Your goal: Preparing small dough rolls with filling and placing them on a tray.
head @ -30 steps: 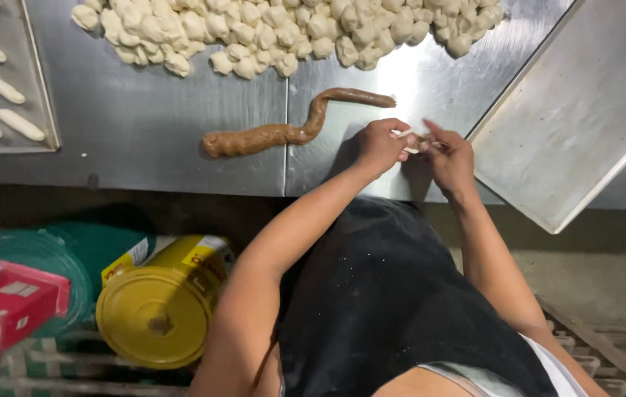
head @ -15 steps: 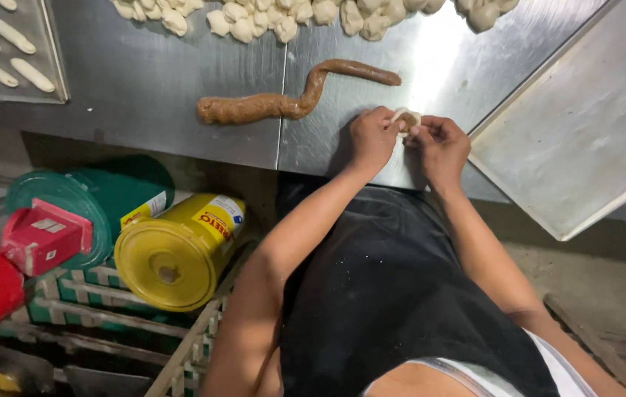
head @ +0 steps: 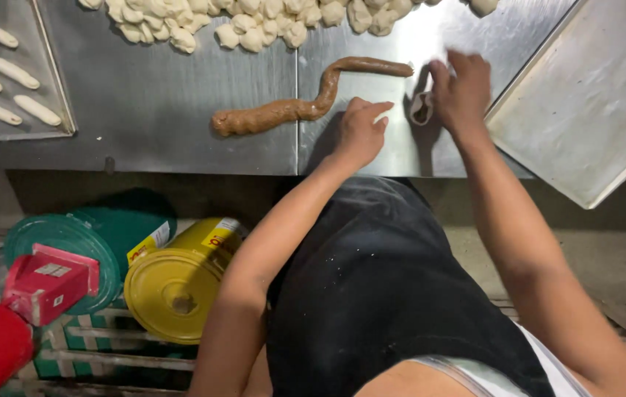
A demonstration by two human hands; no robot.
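1. Hands first: my right hand (head: 462,90) is curled around a small pale piece of dough (head: 422,109), fingers bent close about it and pinching it just above the steel table (head: 144,110); the motion blurs it, so I cannot tell how firm the grip is.
2. My left hand (head: 361,131) rests flat-ish on the table near its front edge, fingers loosely together and pointing right, holding nothing; it sits just below the right-hand bend of the brown filling rope (head: 306,103) without touching it.
3. The filling rope lies in a long S across the table seam; its thick end is to the left, its thin end stops just left of my right hand, close to the dough piece.
4. Along the far edge I see a heap of dough lumps (head: 254,22), well apart from both hands; bare steel lies between heap and rope.
5. To the right, an empty baking tray (head: 585,110) sits tilted, its corner overhanging the table's front edge; its near rim is just beside my right wrist, so room that way is tight.
6. At far left, a tray with shaped dough sticks (head: 4,73) fills the corner; open steel stretches between it and the rope.
7. Below the table edge stand a yellow tin (head: 181,279), a green tin (head: 78,246) and a red box (head: 52,283) on crates.
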